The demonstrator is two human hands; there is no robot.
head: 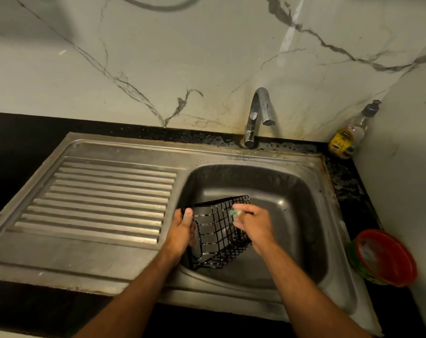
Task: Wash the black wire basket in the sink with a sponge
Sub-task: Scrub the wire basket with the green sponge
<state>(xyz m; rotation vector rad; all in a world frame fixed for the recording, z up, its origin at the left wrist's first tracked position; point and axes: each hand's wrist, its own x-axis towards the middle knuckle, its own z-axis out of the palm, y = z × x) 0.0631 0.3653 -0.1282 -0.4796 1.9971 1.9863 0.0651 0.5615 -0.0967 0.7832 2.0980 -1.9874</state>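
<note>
The black wire basket point(215, 236) is tilted on its side in the left part of the steel sink basin point(292, 191). My left hand point(181, 230) grips the basket's left end, thumb over its rim. My right hand point(252, 222) is closed around a green sponge point(234, 213) and presses it against the basket's upper right wires. Only a small part of the sponge shows between my fingers. Soap suds cling to some of the wires.
A chrome tap point(258, 113) stands behind the basin, with no water running. The ribbed steel drainboard point(104, 198) lies to the left. A soap bottle point(348, 135) stands in the back right corner. A red-rimmed tub point(387, 258) sits at the right.
</note>
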